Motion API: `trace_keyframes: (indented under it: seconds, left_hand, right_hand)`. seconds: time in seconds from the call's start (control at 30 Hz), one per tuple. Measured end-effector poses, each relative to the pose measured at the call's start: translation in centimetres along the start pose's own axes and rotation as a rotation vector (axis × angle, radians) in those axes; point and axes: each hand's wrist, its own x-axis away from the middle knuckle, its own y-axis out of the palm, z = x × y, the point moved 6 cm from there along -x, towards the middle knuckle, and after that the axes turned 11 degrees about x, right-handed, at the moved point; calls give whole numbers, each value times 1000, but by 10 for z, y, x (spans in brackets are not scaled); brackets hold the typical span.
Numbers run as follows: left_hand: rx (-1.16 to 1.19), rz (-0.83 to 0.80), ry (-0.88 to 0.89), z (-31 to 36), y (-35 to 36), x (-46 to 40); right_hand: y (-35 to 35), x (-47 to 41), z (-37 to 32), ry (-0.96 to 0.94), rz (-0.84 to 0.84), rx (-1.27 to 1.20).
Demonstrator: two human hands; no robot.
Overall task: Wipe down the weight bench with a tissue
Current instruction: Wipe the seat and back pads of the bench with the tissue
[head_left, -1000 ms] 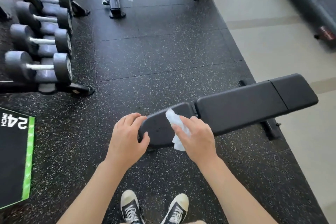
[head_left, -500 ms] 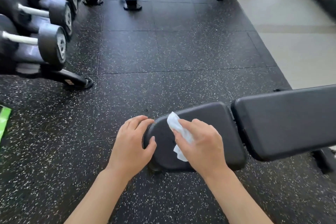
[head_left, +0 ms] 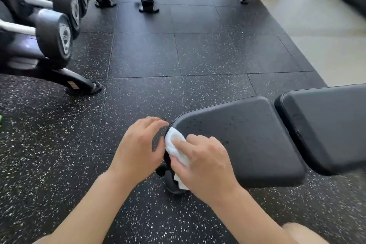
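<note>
Black speckled rubber floor (head_left: 178, 55), dumbbell rack (head_left: 49, 31) far left. Weight bench (head_left: 247, 140) long axis runs left–right, narrow seat end pointing left. Right hand (head_left: 204, 166), fingers together, presses white tissue (head_left: 176, 148) onto that end; left hand (head_left: 138, 150), fingers curled, loosely spread, just beside it
</note>
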Motion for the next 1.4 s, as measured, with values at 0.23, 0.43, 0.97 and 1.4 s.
trace_keyframes:
  seconds: [0.23,0.43,0.97,1.4]
  left_hand:
    - [35,-46,16,-4,11,0]
    - [39,-36,-22,-6,16,-16]
    - [29,-59,-38,-17,10,-13]
    - [131,-98,79,6,52,-29]
  right_hand:
    - [6,-25,61,229,67,191]
    - [14,-2,18,84,73,107]
    - [12,5,2,9,99,101]
    - [-10,53,78,256,200,133]
